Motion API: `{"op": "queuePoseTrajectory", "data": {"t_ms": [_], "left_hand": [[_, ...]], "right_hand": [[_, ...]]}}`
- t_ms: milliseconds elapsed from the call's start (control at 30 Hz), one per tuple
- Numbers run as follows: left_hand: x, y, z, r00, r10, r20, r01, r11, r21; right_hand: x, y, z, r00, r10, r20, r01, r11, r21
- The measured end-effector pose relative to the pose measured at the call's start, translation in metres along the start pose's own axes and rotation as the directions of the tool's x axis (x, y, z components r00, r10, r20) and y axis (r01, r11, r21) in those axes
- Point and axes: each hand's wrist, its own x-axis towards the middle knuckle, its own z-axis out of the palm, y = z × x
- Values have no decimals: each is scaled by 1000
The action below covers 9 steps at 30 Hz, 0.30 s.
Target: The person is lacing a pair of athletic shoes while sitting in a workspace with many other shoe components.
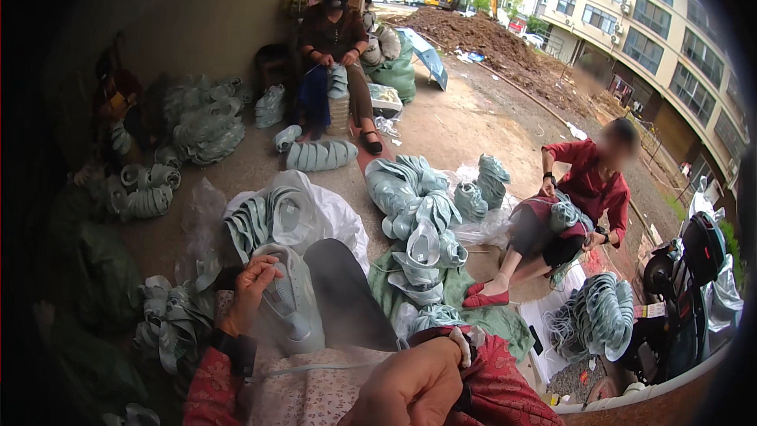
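A pale grey-green shoe upper [306,300] lies across my lap with its toe toward me. My left hand [251,288], wearing a dark wristband, has its fingers closed at the upper's left edge. My right hand [414,386] is raised close to the camera, to the right of the upper and apart from it. Its fingers are curled, and something whitish [460,345] shows at their far end. Whether it grips a thread or a small tool is hidden. Under the upper is a floral-print cloth [315,383] on my lap.
Stacked shoe uppers [260,217] lie on white plastic ahead; more heaps [410,197] stand to the right. One person [335,47] sits at the back, another in red [599,181] at right, a third [118,102] in shadow at left. A parked scooter [686,292] stands at far right.
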Motion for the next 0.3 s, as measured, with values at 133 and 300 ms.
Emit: {"op": "queuePoseTrajectory", "data": {"t_ms": [133,300], "left_hand": [[-3,5,-3,998,-68,-5,67,992,-106],[-13,9,-18,987,-140,-79,125,977,-171]], "right_hand": [[-15,4,-10,919,363,-150,-352,931,96],[-6,13,-49,853,334,-401,-492,770,-405]]}}
